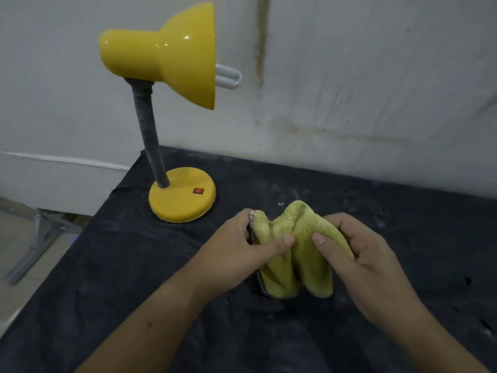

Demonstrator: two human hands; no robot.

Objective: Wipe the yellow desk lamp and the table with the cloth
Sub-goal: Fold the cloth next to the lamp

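Two hands pinch the bunched cloth (304, 238) over the desk (107, 265) middle: left hand (242, 246) on its left fold, right hand (360, 254) on its right. Upright yellow desk lamp (172, 49) at far left corner.

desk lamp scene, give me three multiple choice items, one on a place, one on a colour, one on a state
1. Where does the base of the yellow desk lamp stand?
A. on the floor
B. on the table, toward its far corner on the person's left
C. at the table's right edge

2. What colour is the switch on the base?
A. red
B. green
C. white

3. How is the cloth held?
A. lying flat, untouched
B. by one hand only
C. bunched, gripped by the left hand and the right hand

Answers:
1 B, the base sits on the dark tabletop by that corner.
2 A, a red square shows on the yellow base.
3 C, fingers and thumbs of both hands pinch its folds.
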